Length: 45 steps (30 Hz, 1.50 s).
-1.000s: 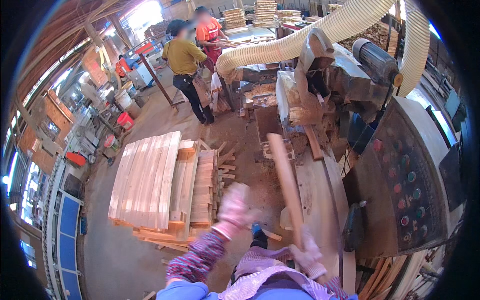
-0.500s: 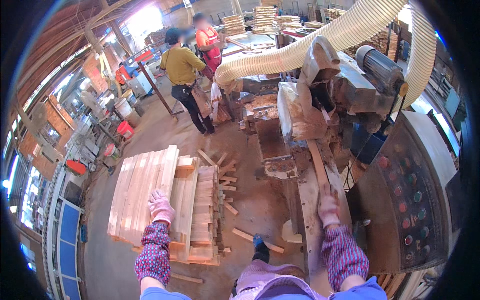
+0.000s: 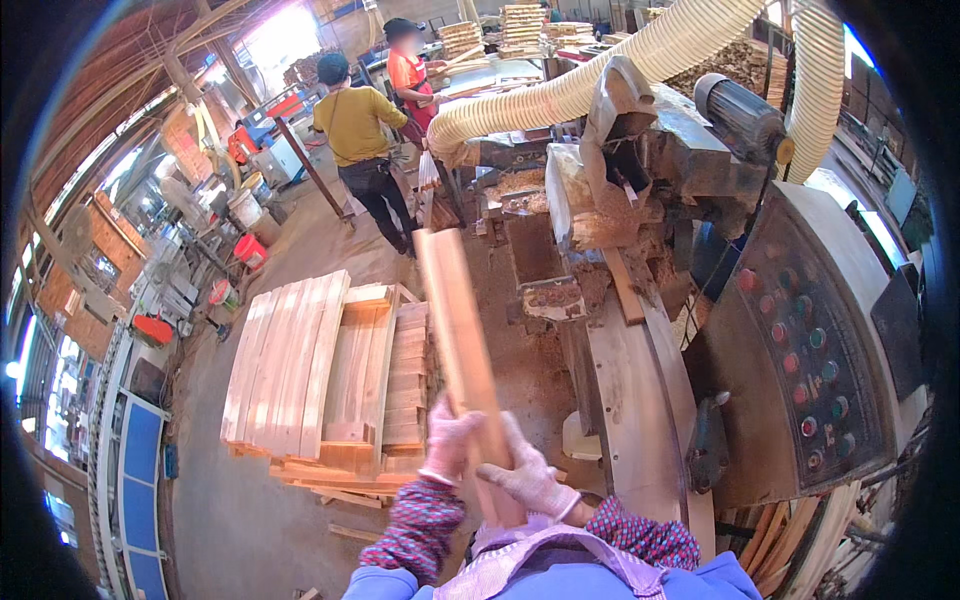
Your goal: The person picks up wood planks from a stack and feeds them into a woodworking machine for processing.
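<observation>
Both my hands wear pale pink work gloves, below patterned sleeve covers. A long wooden board [image 3: 462, 335] is raised in front of me, its far end pointing away. My left hand [image 3: 452, 440] is closed round the board's left side. From the right, my right hand [image 3: 525, 472] grips the board near its lower end. To the left lies a stack of similar boards [image 3: 285, 370] in neat rows. Another wooden piece [image 3: 625, 287] rests on the machine's bed [image 3: 640, 400], its far end under the dusty cutter housing [image 3: 605, 200].
A control panel [image 3: 800, 350] with coloured buttons stands right. A ribbed hose [image 3: 560, 110] arches over the machine, beside a motor [image 3: 738, 115]. Two people stand beyond: one in a mustard top [image 3: 360, 130], another in orange and red [image 3: 405, 75]. A red bucket [image 3: 250, 250] sits left.
My left hand has moved from the stack to the right, now with a board in it. My right hand has left the piece on the machine bed and grips this board too.
</observation>
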### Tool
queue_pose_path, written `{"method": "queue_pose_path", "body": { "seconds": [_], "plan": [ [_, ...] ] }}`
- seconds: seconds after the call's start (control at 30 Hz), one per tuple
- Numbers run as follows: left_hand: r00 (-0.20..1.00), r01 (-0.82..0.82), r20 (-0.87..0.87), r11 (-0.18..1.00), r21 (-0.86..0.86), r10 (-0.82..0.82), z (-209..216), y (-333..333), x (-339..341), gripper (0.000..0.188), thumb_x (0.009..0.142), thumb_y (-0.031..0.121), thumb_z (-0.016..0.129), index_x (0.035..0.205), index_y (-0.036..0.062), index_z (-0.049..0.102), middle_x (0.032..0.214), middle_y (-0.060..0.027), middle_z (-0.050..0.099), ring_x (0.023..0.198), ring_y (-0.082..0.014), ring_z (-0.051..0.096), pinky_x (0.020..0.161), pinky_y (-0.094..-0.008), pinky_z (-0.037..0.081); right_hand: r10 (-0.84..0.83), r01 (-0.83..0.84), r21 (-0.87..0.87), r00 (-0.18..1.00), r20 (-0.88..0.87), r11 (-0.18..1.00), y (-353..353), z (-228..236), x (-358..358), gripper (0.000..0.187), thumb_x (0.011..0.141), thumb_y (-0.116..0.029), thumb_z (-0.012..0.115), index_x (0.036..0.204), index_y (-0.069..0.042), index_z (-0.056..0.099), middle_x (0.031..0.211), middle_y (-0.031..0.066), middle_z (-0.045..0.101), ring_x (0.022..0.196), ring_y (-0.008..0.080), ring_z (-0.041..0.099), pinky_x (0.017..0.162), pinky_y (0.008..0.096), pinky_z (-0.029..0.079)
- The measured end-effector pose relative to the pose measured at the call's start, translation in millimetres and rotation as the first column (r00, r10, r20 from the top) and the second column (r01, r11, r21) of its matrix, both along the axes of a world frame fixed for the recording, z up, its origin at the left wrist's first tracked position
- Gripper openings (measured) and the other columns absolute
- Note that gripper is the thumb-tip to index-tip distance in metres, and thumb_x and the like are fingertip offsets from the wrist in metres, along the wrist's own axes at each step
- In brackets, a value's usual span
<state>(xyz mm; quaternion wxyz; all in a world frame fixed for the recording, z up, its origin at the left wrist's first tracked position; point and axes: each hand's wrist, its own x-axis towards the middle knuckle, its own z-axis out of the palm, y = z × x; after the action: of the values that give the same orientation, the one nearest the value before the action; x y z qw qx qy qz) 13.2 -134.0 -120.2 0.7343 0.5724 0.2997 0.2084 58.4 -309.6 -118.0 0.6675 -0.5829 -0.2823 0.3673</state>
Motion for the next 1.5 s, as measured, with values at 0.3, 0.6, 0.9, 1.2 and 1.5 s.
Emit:
{"method": "queue_pose_path", "body": {
  "seconds": [0.3, 0.6, 0.9, 1.2, 1.5],
  "plan": [
    [0.954, 0.285, 0.114, 0.956, -0.068, -0.276, -42, -100, 46, 0.064, 0.083, -0.003, 0.068, 0.143, 0.0038, 0.047, 0.128, -0.0077, 0.062, 0.116, -0.0198, 0.061, 0.099, -0.0316, 0.05, -0.259, 0.628, -0.436, 0.716, 0.648, 0.644, -184, -64, -5, 0.077, 0.072, -0.024, 0.072, 0.14, -0.004, 0.043, 0.116, 0.0273, 0.061, 0.105, 0.0454, 0.062, 0.091, 0.0482, 0.053],
    [0.986, 0.165, 0.085, 0.923, -0.348, -0.144, -62, -68, 41, 0.055, 0.079, -0.009, 0.066, 0.131, -0.002, 0.052, 0.11, -0.0053, 0.063, 0.102, -0.016, 0.064, 0.086, -0.0279, 0.054, 0.301, 0.835, -0.388, 0.282, 0.911, 0.39, -175, -140, 106, 0.064, 0.09, -0.031, 0.054, 0.139, 0.009, 0.046, 0.151, 0.0291, 0.039, 0.138, 0.0496, 0.037, 0.119, 0.0548, 0.025],
    [0.981, -0.105, 0.112, 0.922, -0.372, 0.157, -49, -32, 46, 0.056, 0.08, -0.008, 0.068, 0.131, -0.0006, 0.048, 0.115, -0.0073, 0.061, 0.099, -0.0165, 0.064, 0.084, -0.0278, 0.055, 0.098, 0.834, -0.277, 0.262, 0.96, 0.477, -34, -115, 327, 0.041, 0.099, -0.034, 0.051, 0.127, -0.005, 0.061, 0.133, 0.0189, 0.058, 0.123, 0.0377, 0.054, 0.108, 0.0461, 0.04],
    [0.937, 0.32, -0.273, 0.848, 0.423, -0.218, -49, -39, 46, 0.07, 0.092, 0.044, 0.07, 0.138, -0.0026, 0.046, 0.128, -0.0242, 0.06, 0.121, -0.0369, 0.059, 0.102, -0.0406, 0.047, -0.019, 0.06, -0.304, 0.991, 0.136, 0.951, -64, -13, 34, 0.088, 0.084, -0.026, 0.075, 0.155, -0.003, 0.029, 0.148, 0.0236, 0.048, 0.137, 0.0306, 0.046, 0.112, 0.0355, 0.037],
    [0.239, 0.748, -0.587, 0.238, 0.619, 0.773, 14, 262, -35, 0.084, 0.088, 0.04, 0.061, 0.154, 0.0014, 0.026, 0.163, -0.0212, 0.021, 0.151, -0.0402, 0.018, 0.12, -0.0576, 0.018, 0.152, 0.753, -0.534, 0.519, 0.841, 0.384, -227, -130, -1, 0.063, 0.092, -0.026, 0.056, 0.144, 0.007, 0.042, 0.152, 0.0306, 0.036, 0.139, 0.0486, 0.038, 0.118, 0.0501, 0.029]
  ]
}}
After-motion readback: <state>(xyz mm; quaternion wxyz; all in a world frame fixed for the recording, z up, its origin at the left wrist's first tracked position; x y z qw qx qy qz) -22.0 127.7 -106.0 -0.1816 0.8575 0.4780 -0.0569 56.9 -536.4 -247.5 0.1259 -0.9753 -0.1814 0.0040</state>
